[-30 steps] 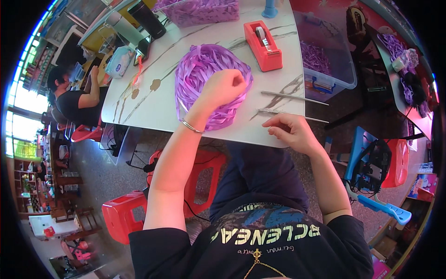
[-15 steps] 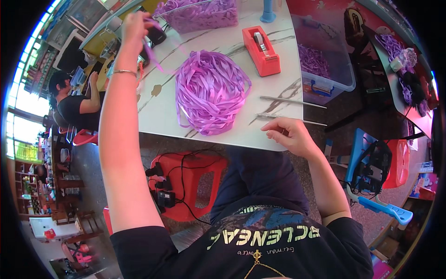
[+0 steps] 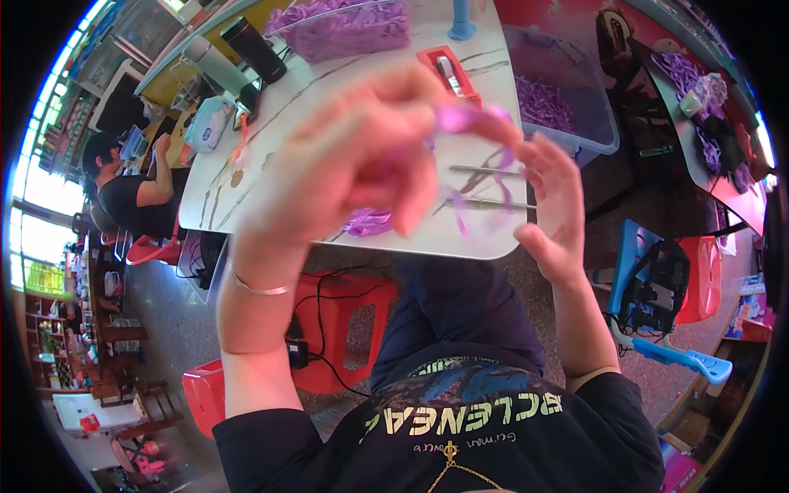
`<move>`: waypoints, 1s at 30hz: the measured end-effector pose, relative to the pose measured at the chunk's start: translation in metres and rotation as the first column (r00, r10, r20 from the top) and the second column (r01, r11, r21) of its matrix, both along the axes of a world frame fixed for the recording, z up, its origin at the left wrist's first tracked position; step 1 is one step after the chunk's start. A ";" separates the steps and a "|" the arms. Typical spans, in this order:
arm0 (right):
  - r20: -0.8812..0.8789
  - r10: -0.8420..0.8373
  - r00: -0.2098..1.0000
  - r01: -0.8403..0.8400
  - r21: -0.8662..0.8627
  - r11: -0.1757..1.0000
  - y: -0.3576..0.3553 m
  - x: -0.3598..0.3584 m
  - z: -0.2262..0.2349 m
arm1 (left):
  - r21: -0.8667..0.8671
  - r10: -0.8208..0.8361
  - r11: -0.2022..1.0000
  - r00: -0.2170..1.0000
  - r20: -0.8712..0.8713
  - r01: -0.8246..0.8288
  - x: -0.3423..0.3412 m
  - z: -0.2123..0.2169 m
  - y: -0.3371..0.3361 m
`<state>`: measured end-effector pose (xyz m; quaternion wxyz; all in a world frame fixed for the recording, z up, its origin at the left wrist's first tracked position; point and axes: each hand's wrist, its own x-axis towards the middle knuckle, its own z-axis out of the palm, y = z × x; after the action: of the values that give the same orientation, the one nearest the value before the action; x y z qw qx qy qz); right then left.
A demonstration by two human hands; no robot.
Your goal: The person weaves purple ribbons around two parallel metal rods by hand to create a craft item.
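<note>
From the head view, my left hand (image 3: pixel 353 156) is raised close to the camera, large and blurred, with the fingers curled in and the fingertips pinched together on a strip of purple ribbon (image 3: pixel 472 119). The ribbon looks thin, flat and glossy, a bright lilac, bunched into a small fold where I pinch it. From there loose strands trail down in thin curling lines across the gap toward my right hand (image 3: pixel 555 201). That hand is held up just beside the strands, palm turned inward, fingers spread and only slightly bent; I cannot tell whether any finger actually touches the ribbon.

Below my left hand, a heap of the same purple ribbon (image 3: pixel 367 222) shows on the white table (image 3: pixel 246 177), mostly hidden behind my palm. Two long metal rods (image 3: pixel 485 171) lie side by side on the table behind the strands. Farther back sit a red stapler (image 3: pixel 448 72), a clear bin (image 3: pixel 567 107) holding purple scraps, and a tray of purple pieces (image 3: pixel 345 29). Another person (image 3: pixel 131 185) sits at the table's far left end.
</note>
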<state>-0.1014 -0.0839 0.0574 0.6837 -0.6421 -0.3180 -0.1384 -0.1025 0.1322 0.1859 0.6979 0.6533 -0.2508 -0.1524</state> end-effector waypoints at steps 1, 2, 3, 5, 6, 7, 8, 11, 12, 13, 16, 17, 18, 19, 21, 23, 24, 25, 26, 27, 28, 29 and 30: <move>-0.004 -0.009 1.000 0.009 -0.003 1.000 0.002 -0.006 0.012 | -0.051 -0.042 0.998 0.987 -0.155 0.035 -0.009 -0.009 -0.007; -0.045 0.134 0.990 -0.127 0.128 0.984 0.007 -0.015 0.023 | -0.056 -0.052 0.997 0.986 -0.157 0.044 -0.016 -0.017 -0.013; -0.064 0.276 0.959 -0.251 0.263 0.932 0.008 -0.021 0.029 | -0.156 -0.096 0.986 0.972 -0.216 0.062 -0.021 -0.025 -0.018; -0.148 0.271 0.951 -0.228 0.252 0.940 0.000 -0.032 0.029 | -0.262 -0.158 0.961 0.949 -0.273 0.084 -0.028 -0.040 -0.025; -0.336 0.277 0.900 -0.220 0.200 0.955 -0.010 -0.038 0.030 | -0.295 -0.156 0.954 0.927 -0.341 0.052 -0.030 -0.048 -0.027; -0.512 0.266 0.817 -0.221 0.148 0.964 -0.016 -0.042 0.031 | -0.326 -0.156 0.945 0.900 -0.407 0.017 -0.030 -0.057 -0.028; -0.512 0.155 0.845 -0.124 0.094 0.988 -0.017 -0.047 0.033 | -0.346 -0.211 0.936 0.892 -0.399 0.067 -0.028 -0.067 -0.029; -0.377 -0.035 0.925 -0.013 -0.123 0.992 -0.030 -0.049 0.020 | -0.369 -0.206 0.929 0.866 -0.456 0.026 -0.033 -0.086 -0.040; -0.364 -0.111 0.925 0.057 -0.156 0.986 -0.031 -0.050 0.020 | -0.371 -0.200 0.929 0.855 -0.479 0.010 -0.034 -0.088 -0.043; -0.366 -0.121 0.923 0.066 -0.159 0.985 -0.034 -0.051 0.020 | -0.373 -0.209 0.927 0.852 -0.481 0.017 -0.035 -0.094 -0.043; -0.281 -0.237 0.930 0.143 -0.318 0.937 -0.045 -0.048 0.022 | -0.238 -0.096 0.971 0.895 -0.435 -0.011 -0.036 -0.102 -0.042; -0.281 -0.230 0.932 0.114 -0.374 0.920 -0.049 -0.046 0.021 | -0.239 -0.098 0.971 0.895 -0.435 -0.009 -0.037 -0.104 -0.042; -0.281 -0.221 0.934 0.084 -0.429 0.899 -0.053 -0.045 0.021 | -0.118 -0.005 0.993 0.959 -0.284 -0.030 -0.038 -0.109 -0.043; -0.281 -0.221 0.934 0.084 -0.429 0.900 -0.056 -0.044 0.021 | 0.000 0.072 0.997 0.991 -0.114 -0.073 -0.039 -0.111 -0.043; -0.238 -0.238 0.942 0.081 -0.527 0.846 -0.060 -0.042 0.024 | 0.106 0.145 0.985 0.987 -0.063 -0.138 -0.041 -0.111 -0.044; -0.254 -0.228 0.940 0.093 -0.453 0.886 -0.059 -0.042 0.027 | 0.305 0.081 0.890 0.775 0.626 -0.339 -0.040 -0.120 -0.041; -0.268 -0.217 0.939 0.105 -0.378 0.920 -0.059 -0.042 0.028 | 0.305 0.081 0.890 0.776 0.626 -0.339 -0.040 -0.123 -0.040; -0.268 -0.218 0.938 0.106 -0.378 0.920 -0.060 -0.041 0.027 | 0.364 0.017 0.860 0.734 0.679 -0.357 -0.041 -0.125 -0.039; -0.251 -0.211 0.945 0.120 -0.334 0.935 -0.062 -0.039 0.025 | 0.419 -0.051 0.825 0.689 0.723 -0.379 -0.042 -0.124 -0.040; -0.233 -0.205 0.951 0.134 -0.288 0.948 -0.065 -0.037 0.024 | 0.419 -0.051 0.825 0.689 0.723 -0.378 -0.044 -0.121 -0.042; -0.186 -0.200 0.962 0.128 -0.340 0.932 -0.069 -0.034 0.023 | 0.395 0.018 0.899 0.916 0.400 -0.190 -0.046 -0.117 -0.046; -0.187 -0.199 0.962 0.127 -0.340 0.932 -0.071 -0.034 0.024 | 0.291 0.028 0.956 1.000 0.008 -0.029 -0.047 -0.113 -0.050; -0.156 -0.179 0.971 0.113 -0.361 0.926 -0.072 -0.033 0.025 | 0.291 0.029 0.956 1.000 0.007 -0.029 -0.046 -0.117 -0.053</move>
<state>-0.1345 -0.1555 0.0821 0.5732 -0.7853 -0.2234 -0.0698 -0.1487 0.0794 0.0690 0.5960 0.7527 -0.2167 -0.1766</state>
